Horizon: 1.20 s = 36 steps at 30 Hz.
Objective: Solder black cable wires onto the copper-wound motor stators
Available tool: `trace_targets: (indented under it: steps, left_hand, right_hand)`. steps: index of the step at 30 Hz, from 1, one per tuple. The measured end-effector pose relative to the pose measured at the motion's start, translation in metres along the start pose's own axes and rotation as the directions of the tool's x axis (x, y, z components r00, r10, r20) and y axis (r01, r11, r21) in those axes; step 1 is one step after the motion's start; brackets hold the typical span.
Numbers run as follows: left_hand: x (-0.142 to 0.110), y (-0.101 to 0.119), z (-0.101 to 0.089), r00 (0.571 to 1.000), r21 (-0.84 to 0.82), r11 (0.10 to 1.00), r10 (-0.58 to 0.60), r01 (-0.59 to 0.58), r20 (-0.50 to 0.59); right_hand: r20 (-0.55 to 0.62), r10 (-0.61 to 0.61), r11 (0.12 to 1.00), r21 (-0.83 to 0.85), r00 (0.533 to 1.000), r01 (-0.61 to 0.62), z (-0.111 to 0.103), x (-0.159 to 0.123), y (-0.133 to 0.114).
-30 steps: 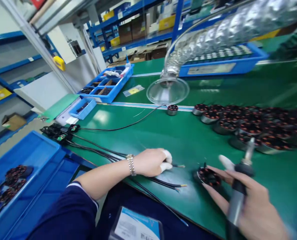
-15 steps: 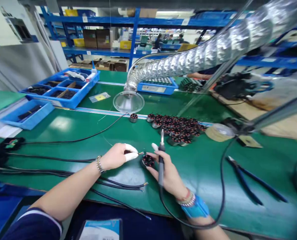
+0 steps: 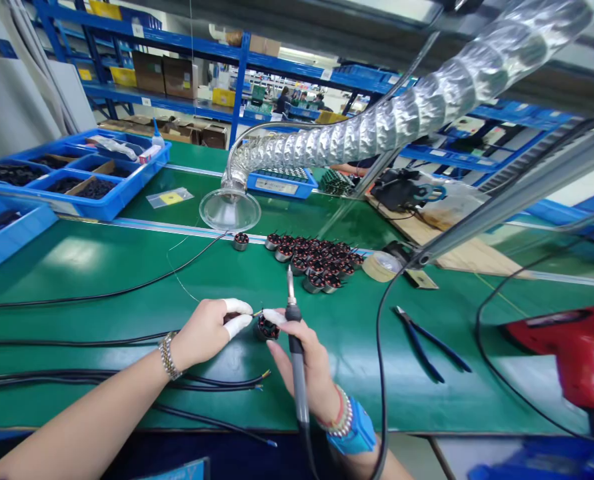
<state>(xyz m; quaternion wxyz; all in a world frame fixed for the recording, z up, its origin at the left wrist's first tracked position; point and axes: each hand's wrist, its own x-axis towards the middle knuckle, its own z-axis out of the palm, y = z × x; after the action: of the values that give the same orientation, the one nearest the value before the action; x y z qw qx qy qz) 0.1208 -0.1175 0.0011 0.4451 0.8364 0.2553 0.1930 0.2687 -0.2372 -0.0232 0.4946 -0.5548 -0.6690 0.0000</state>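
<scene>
My left hand, with white covers on thumb and forefinger, pinches a black cable whose bared wire end points right. That end reaches the top of a small round motor part with dark and copper-coloured windings, standing on the green bench. My right hand holds a soldering iron, its metal tip pointing up and away. The right fingertips are at the wire end and beside the motor part; whether they grip the wire cannot be made out.
Several similar motor parts stand grouped behind my hands. A fume funnel hangs from a foil duct. Black cables lie at left. Blue-handled pliers, a tape roll and a red tool are at right; blue bins stand back left.
The view has swung to the right, bringing the red tool into sight. My right forefinger and thumb have shifted, with the forefinger now over the wire end at the motor part.
</scene>
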Motion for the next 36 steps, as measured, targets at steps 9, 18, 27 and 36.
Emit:
trace_targets:
  steps: [9, 18, 27, 36]
  left_hand:
    - [-0.007, 0.000, 0.001, 0.980, 0.381, 0.908, 0.197, -0.176, -0.018]
    - [-0.004, 0.004, -0.004, 0.990, 0.349, 0.927, 0.138, -0.141, 0.031]
    - [-0.006, -0.001, 0.002, 0.977, 0.260, 0.962, 0.129, -0.082, -0.172]
    - [0.000, -0.003, -0.002, 0.978, 0.019, 0.998, 0.068, -0.065, -0.196]
  right_hand:
    - [0.039, -0.077, 0.995, 0.069, 0.996, 0.075, 0.002, -0.001, -0.001]
    - [0.046, 0.017, 0.999, 0.044, 0.999, -0.019, 0.003, 0.012, -0.003]
    - [-0.008, -0.021, 1.000, 0.015, 1.000, 0.021, 0.013, 0.001, -0.010]
    - [-0.159, 0.145, 0.984, 0.128, 0.977, -0.125, 0.032, -0.009, -0.020]
